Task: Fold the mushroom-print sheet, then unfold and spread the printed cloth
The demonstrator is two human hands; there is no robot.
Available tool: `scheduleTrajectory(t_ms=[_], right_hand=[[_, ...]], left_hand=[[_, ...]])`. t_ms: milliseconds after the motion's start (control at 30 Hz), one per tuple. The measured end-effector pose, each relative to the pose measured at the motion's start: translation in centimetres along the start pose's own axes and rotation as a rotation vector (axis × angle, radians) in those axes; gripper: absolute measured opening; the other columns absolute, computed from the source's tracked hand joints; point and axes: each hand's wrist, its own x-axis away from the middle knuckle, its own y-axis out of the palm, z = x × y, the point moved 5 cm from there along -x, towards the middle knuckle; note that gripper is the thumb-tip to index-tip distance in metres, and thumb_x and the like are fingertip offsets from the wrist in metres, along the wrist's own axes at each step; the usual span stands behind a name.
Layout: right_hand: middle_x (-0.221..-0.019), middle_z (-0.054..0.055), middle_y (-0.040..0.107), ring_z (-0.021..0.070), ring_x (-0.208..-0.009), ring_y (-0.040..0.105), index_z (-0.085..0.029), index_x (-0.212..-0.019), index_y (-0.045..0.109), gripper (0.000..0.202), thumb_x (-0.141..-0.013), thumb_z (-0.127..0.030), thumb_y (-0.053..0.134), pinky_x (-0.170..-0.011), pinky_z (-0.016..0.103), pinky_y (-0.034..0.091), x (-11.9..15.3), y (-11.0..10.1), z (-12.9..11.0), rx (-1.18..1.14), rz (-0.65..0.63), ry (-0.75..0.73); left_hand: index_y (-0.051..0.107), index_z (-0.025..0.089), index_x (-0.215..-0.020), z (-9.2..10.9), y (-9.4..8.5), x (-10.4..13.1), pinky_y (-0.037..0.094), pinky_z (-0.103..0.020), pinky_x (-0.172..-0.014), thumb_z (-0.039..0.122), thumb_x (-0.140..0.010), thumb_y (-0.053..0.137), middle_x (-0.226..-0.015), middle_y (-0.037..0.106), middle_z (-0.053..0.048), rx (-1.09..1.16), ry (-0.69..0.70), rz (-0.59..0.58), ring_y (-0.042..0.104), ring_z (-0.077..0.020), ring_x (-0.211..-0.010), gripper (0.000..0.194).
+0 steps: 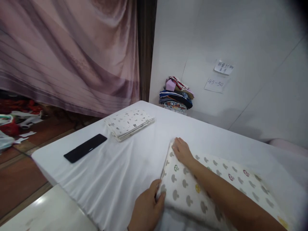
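A white cloth printed with grey, red, green and yellow mushrooms (185,192) lies in folded layers at the front right of the table. My left hand (149,205) pinches its near left corner between thumb and fingers. At the far left corner, my right hand (182,150) has its fingers curled over the cloth's edge, and the right forearm crosses above the print. Farther back on the left rests another folded white cloth with small dark prints (131,122), apart from both hands.
The table has a white, wrinkled cover (115,179). A flat black object (85,148) lies near its left edge. Folded clothes (176,93) are stacked by the wall beyond the far edge. A pink curtain (72,54) hangs at left. Handwritten papers (215,84) are on the wall.
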Motion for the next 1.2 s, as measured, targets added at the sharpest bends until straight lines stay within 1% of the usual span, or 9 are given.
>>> scheduleTrajectory(t_ms=[100, 233, 467, 700, 800, 900, 1033, 1100, 1200], right_hand=[[-0.144, 0.008, 0.018, 0.0215, -0.132, 0.008, -0.013, -0.137, 0.024, 0.062, -0.088, -0.05, 0.021, -0.105, 0.039, 0.006, 1.1, 0.9, -1.1, 0.061, -0.118, -0.082], [-0.145, 0.005, 0.013, 0.0205, -0.133, 0.006, -0.017, -0.139, 0.019, 0.068, -0.085, -0.059, 0.013, -0.105, 0.041, 0.002, 0.9, 1.6, -1.4, 0.091, -0.265, -0.098], [-0.145, 0.007, 0.012, 0.0218, -0.133, 0.006, -0.015, -0.138, 0.021, 0.067, -0.086, -0.058, 0.018, -0.105, 0.043, 0.004, 0.4, 0.6, -2.1, 0.049, -0.274, -0.063], [-0.145, 0.009, 0.01, 0.0209, -0.133, 0.001, -0.014, -0.139, 0.017, 0.071, -0.085, -0.061, 0.016, -0.106, 0.042, 0.001, 6.4, -3.4, -2.7, -0.04, -0.223, -0.13], [-0.145, 0.011, 0.01, 0.0223, -0.133, 0.001, -0.013, -0.138, 0.018, 0.073, -0.084, -0.062, 0.018, -0.106, 0.044, 0.001, 8.8, -3.7, -0.8, -0.024, -0.247, -0.091], [-0.145, 0.012, 0.012, 0.0231, -0.133, 0.003, -0.013, -0.137, 0.021, 0.071, -0.085, -0.06, 0.02, -0.105, 0.045, 0.002, 9.4, -3.0, 0.9, 0.006, -0.24, -0.064], [-0.144, 0.011, 0.018, 0.0227, -0.132, 0.008, -0.015, -0.137, 0.023, 0.068, -0.085, -0.058, 0.026, -0.105, 0.046, 0.003, 9.2, -2.5, 1.4, 0.01, -0.156, -0.074], [-0.144, 0.011, 0.018, 0.0226, -0.132, 0.01, -0.016, -0.137, 0.021, 0.068, -0.084, -0.059, 0.028, -0.105, 0.045, 0.006, 9.6, -3.0, 1.8, -0.013, -0.171, -0.069], [-0.144, 0.011, 0.015, 0.0225, -0.132, 0.008, -0.016, -0.138, 0.02, 0.069, -0.084, -0.059, 0.027, -0.105, 0.044, 0.007, 11.7, -5.0, 4.8, -0.003, -0.153, 0.004]], left_hand=[[0.046, 0.027, -0.109, -0.1, 0.2, -0.1, 0.038, -0.023, -0.065, 0.037, -0.084, 0.037, -0.078, 0.063, 0.002, -0.033, 0.016, 0.01, 0.059, -0.0154, -0.075, 0.028], [0.049, 0.028, -0.103, -0.2, 0.5, -0.3, 0.037, -0.023, -0.065, 0.036, -0.085, 0.037, -0.076, 0.063, 0.003, -0.072, 0.024, 0.03, 0.059, -0.0151, -0.073, 0.023], [0.047, 0.026, -0.105, 0.0, 0.3, -0.7, 0.037, -0.023, -0.062, 0.035, -0.084, 0.038, -0.075, 0.063, 0.003, -0.102, -0.022, 0.024, 0.059, -0.0148, -0.069, 0.025], [0.046, 0.023, -0.11, -1.0, -0.6, -1.1, 0.041, -0.022, -0.055, 0.046, -0.082, 0.035, -0.064, 0.059, 0.004, -0.077, 0.016, 0.009, 0.057, -0.0139, -0.057, 0.038], [0.049, 0.022, -0.109, 0.5, -2.7, -1.7, 0.045, -0.025, -0.061, 0.049, -0.079, 0.04, -0.081, 0.064, 0.0, -0.19, 0.086, 0.13, 0.06, -0.0146, -0.063, 0.041], [0.052, 0.022, -0.109, 5.1, -3.5, -3.7, 0.047, -0.03, -0.074, 0.048, -0.079, 0.041, -0.099, 0.063, -0.003, -0.304, 0.303, 0.272, 0.06, -0.0181, -0.084, 0.041], [0.047, 0.016, -0.12, 10.9, 0.4, -8.6, 0.036, -0.034, -0.096, 0.039, -0.084, 0.036, -0.124, 0.05, -0.007, -0.418, 0.659, 0.161, 0.044, -0.0195, -0.116, 0.044], [0.047, 0.012, -0.12, 11.3, 3.0, -11.6, 0.029, -0.04, -0.1, 0.039, -0.084, 0.036, -0.133, 0.041, -0.012, -0.551, 0.637, 0.086, 0.034, -0.0242, -0.124, 0.047], [0.045, 0.008, -0.123, 9.6, 5.4, -14.8, 0.023, -0.045, -0.102, 0.045, -0.082, 0.035, -0.136, 0.035, -0.016, -0.703, 0.53, 0.072, 0.028, -0.0296, -0.127, 0.056]])
